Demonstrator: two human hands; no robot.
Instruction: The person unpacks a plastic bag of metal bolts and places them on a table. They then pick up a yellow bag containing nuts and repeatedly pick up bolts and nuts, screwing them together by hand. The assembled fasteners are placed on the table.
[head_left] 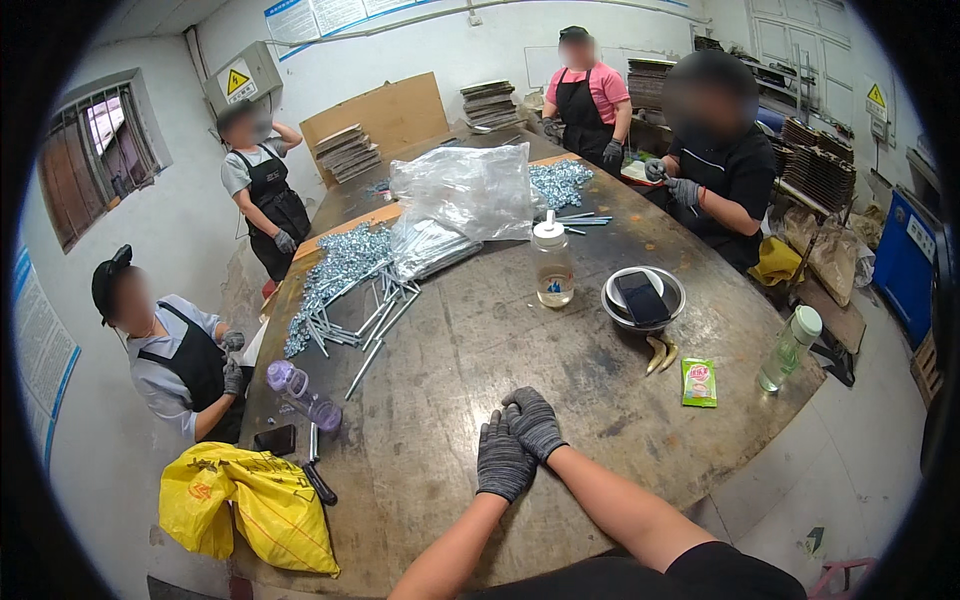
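My left hand [505, 462], in a grey knit glove, lies flat on the worn metal tabletop [460, 350] with its fingers stretched forward. Against its fingers rests my right hand [536, 424], gloved alike, fingers lying loosely over the left ones. Neither hand holds anything. Ahead and to the left, a heap of small shiny metal fasteners [345, 262] spreads beside loose threaded rods [378, 315]. Crumpled clear plastic sheeting [465, 190] covers more rods. To the right sit a metal bowl [674, 300] with a dark phone [640, 298] over it, bananas [660, 352] and a green packet [699, 383].
A clear bottle [552, 265], a greenish bottle [790, 350] and a purple bottle [303, 396] stand or lie about. Near left are a yellow bag [250, 505], another phone [276, 440] and a black-handled tool [318, 478]. Several people in aprons surround the table.
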